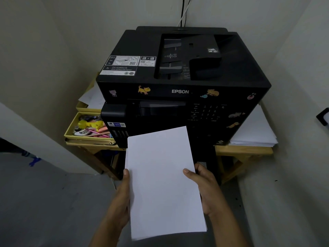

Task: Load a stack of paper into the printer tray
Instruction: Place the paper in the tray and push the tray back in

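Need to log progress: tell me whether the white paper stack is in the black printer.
Out. Both hands, left hand and right hand, hold the white paper stack before the black printer.

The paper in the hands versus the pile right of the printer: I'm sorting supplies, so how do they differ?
The held stack of paper is squared and neat, gripped at both long edges by the left hand and right hand. The pile of sheets lies on the wooden table, edges fanned and uneven, partly hidden behind the printer. Both are plain white.

Yellow tray of stationery [89, 128], wooden table [243, 150], loose sheets [254, 132]
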Demonstrator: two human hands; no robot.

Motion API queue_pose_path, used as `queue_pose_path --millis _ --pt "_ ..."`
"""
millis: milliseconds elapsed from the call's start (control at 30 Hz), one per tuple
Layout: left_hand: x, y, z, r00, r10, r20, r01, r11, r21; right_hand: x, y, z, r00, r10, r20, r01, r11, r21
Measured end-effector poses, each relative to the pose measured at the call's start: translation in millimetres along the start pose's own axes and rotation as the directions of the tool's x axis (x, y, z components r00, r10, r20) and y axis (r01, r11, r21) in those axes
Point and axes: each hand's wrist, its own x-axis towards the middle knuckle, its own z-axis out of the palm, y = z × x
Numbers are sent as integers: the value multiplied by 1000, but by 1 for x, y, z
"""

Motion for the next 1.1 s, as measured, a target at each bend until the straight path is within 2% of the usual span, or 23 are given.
queue_pose_path --millis 167,333,467,767,1100 --pt "-1 0 1 1000 -8 27 8 1000 17 2 1 -4 999 32 -23 -32 999 5" --pt "0 0 -1 997 52 -52 -45 991 127 4 2 -16 994 65 -83 -62 997 38" --pt "-1 -2 -2 993 81 -81 -62 975 214 4 2 -22 994 44 -97 -46 999 -12" --pt "-3 0 -2 985 112 -135 -68 953 295 2 5 -20 998 8 -58 -12 998 -69" --pt "-4 11 -5 986 136 -99 -95 935 342 3 10 -25 991 -57 -125 36 986 -165"
